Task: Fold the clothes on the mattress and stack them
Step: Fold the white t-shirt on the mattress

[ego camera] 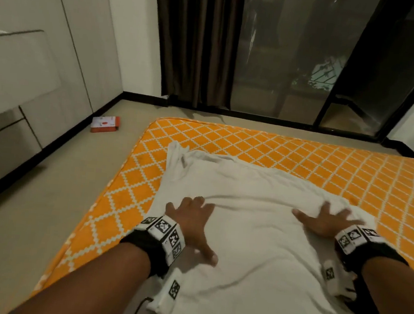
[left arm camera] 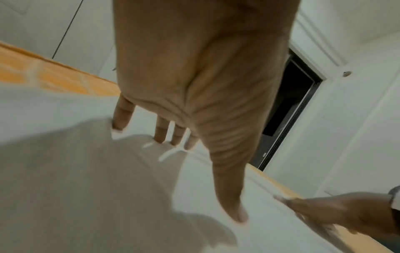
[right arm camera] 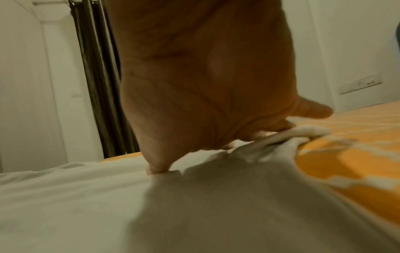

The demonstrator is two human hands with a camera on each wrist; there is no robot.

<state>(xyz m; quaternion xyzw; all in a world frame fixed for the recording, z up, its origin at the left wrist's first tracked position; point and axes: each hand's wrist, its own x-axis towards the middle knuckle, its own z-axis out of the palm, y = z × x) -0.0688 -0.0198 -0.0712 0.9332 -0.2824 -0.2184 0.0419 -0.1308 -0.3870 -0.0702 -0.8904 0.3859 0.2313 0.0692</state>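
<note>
A white garment (ego camera: 247,198) lies spread lengthwise on the orange diamond-patterned mattress (ego camera: 301,155), one crumpled sleeve at its far left corner. My left hand (ego camera: 193,220) lies flat on the garment's left side, fingers spread and thumb pointing inward. My right hand (ego camera: 325,222) presses flat on its right side, where the cloth bunches into a ridge ahead of the fingers. From the left wrist, the left hand (left arm camera: 194,102) touches the garment (left arm camera: 65,171) with straight fingers, the right hand (left arm camera: 346,214) beyond. From the right wrist, the right hand (right arm camera: 205,85) pushes wrinkled cloth (right arm camera: 86,196) near the mattress (right arm camera: 346,154).
The mattress sits on a beige floor (ego camera: 47,193). A small red and white box (ego camera: 105,123) lies on the floor by the left wall. Pale drawers (ego camera: 9,114) line the left side. A dark curtain (ego camera: 198,43) and glass sliding door (ego camera: 297,52) stand beyond the mattress.
</note>
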